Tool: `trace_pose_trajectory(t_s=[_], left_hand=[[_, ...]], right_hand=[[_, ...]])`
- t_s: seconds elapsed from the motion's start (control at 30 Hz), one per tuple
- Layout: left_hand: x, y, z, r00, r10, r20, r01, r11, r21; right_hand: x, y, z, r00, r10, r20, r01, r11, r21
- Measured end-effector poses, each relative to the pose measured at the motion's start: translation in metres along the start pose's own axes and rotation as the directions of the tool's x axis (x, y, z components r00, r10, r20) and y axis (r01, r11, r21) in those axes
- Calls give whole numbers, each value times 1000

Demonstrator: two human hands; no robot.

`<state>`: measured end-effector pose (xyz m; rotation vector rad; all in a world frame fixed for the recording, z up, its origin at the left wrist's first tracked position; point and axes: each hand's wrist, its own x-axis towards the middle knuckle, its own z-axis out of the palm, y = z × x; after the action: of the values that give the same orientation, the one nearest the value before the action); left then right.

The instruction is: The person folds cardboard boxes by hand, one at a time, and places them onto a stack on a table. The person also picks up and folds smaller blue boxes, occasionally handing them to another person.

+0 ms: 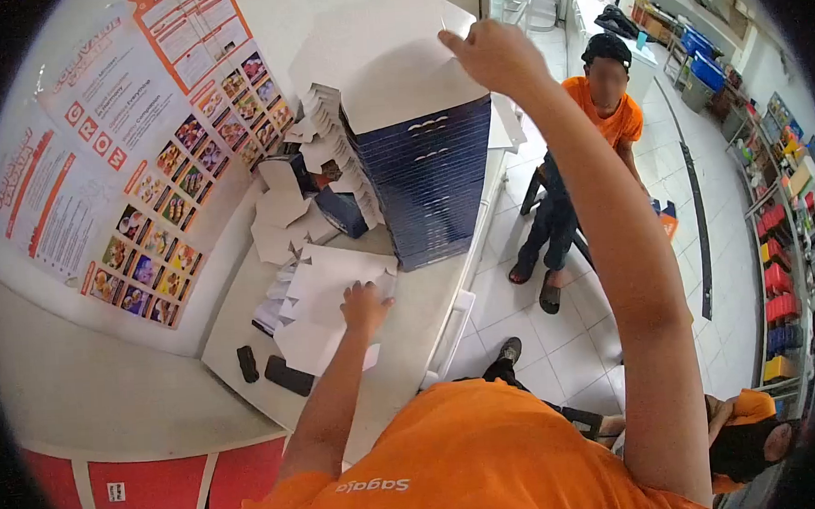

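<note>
My left hand [366, 309] lies with fingers spread on a flat white cardboard blank [322, 291] with notched edges, on the counter [428, 299]. My right hand [498, 56] is raised at the top of a tall stack of flat cardboard boxes [427, 180], its fingers closed near the edge of the white top sheet [407, 70]. A thin pale tip shows by those fingers, too small to name. The stack's dark blue side faces me. Beside it are loose white cardboard pieces [281, 206] and a dark blue folded box [341, 210].
A black phone [289, 376] and a small black object [247, 364] lie on the counter near the wall posters [159, 166]. A person in orange [602, 106] is to the right beyond the counter; another person [748, 430] is at lower right. Shelves [777, 263] line the far right.
</note>
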<state>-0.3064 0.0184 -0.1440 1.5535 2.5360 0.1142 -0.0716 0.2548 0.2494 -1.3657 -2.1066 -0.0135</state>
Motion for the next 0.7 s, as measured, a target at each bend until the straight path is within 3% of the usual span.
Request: trace_pose_trajectory(t_s=[0.07,0.13,0.2,0.23,0.27,0.3,0.33,0.4,0.43,0.47,0.5,0.53,0.6,0.63,0.7], left_hand=[[29,-31,12,984,128,120,-103,975,-199],[40,-50,14,988,136,76,-116,968,-221],[46,-68,2,993,106,46,-89,958,-272],[45,-73,-14,996,72,59,-52,954,-296],[27,-66,-49,995,88,50,-64,930,-363],[-1,-58,-90,993,111,46,-81,900,-428],[-21,-58,-110,967,253,16,-214,849,-482],[-67,-31,-172,818,326,475,-29,847,-531],[-77,-40,-149,797,443,411,-121,784,-609],[-98,-20,-150,791,487,370,-51,655,-754],[-115,10,-164,782,527,334,26,507,-861],[-124,44,-172,733,590,338,-13,508,-861],[-143,91,-178,908,307,284,270,88,-959],[-140,105,-176,891,349,289,270,105,-957],[-130,130,-170,869,446,216,290,-103,-952]], right_hand=[[-19,-3,-25,997,-41,-68,43,998,35],[-54,-2,-49,987,-66,-146,76,995,61],[-97,5,-66,930,-241,-277,294,941,168],[-122,7,-74,924,-269,-273,322,930,175],[-153,3,-90,965,-199,-171,237,940,244],[-179,12,-92,963,-246,-112,268,926,266],[-207,14,-98,965,-264,-4,253,923,290],[-259,25,-80,911,-385,145,273,830,487],[-288,25,-61,897,-370,243,128,742,658],[-312,18,-47,851,-413,325,59,690,721],[-332,13,-27,828,-508,238,136,594,793],[-344,7,-15,843,-510,169,183,569,802],[-361,2,6,872,-480,97,226,571,789],[-366,4,17,892,-452,27,274,586,762],[-373,10,22,915,-399,-53,316,630,710]])
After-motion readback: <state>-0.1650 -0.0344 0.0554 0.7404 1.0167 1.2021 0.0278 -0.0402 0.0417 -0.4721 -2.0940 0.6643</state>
